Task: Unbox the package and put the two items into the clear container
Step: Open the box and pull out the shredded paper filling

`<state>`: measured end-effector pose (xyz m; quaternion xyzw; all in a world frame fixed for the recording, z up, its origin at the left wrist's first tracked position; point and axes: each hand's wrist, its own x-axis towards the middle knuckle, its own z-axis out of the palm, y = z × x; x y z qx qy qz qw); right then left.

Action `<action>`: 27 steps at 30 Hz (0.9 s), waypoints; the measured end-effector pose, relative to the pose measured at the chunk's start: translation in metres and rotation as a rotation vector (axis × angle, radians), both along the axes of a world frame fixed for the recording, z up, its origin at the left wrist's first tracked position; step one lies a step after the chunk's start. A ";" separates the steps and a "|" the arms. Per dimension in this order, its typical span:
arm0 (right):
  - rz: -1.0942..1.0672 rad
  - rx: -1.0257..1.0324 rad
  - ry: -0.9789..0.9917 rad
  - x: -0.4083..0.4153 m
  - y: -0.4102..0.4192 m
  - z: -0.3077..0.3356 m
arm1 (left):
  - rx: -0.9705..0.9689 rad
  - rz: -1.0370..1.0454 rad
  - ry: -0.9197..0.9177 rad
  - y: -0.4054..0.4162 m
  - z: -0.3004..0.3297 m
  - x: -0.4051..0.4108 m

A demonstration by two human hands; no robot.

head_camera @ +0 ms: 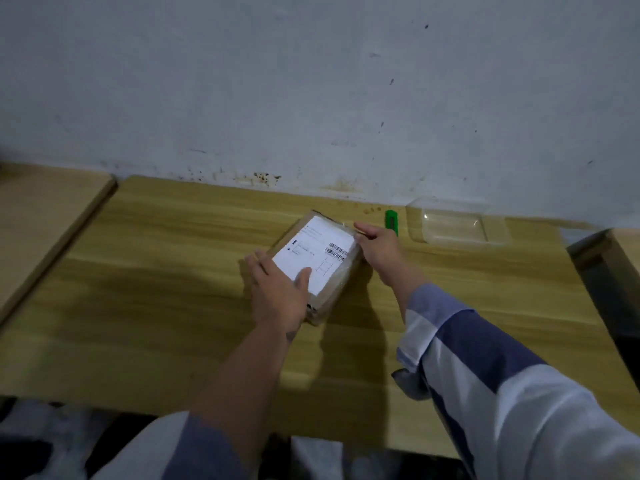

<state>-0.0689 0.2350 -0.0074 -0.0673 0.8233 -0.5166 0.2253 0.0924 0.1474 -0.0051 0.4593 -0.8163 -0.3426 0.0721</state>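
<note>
A brown cardboard package (pixel 317 252) with a white shipping label lies flat in the middle of the wooden table (pixel 156 271). My left hand (pixel 277 289) rests on its near left corner, thumb on the label and fingers spread along the left edge. My right hand (pixel 379 249) grips the package's far right edge, fingers curled against the side. A clear plastic container (pixel 457 225) sits empty at the back right near the wall. The package is sealed, so its contents are hidden.
A green utility knife (pixel 392 221) lies just beyond my right hand, between the package and the container. A second table (pixel 41 220) adjoins on the left. A dark gap and another surface (pixel 609 265) lie at the right. The stained wall (pixel 311 98) backs the table.
</note>
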 end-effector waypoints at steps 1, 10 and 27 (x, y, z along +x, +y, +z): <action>-0.007 0.001 -0.007 0.008 0.010 -0.001 | 0.010 0.024 0.027 0.006 0.005 0.002; -0.072 -0.006 -0.032 0.104 0.121 -0.007 | 0.027 -0.152 0.082 0.052 0.006 0.036; 0.466 0.418 0.552 0.141 0.175 -0.006 | 0.162 -0.316 0.078 0.069 -0.014 0.095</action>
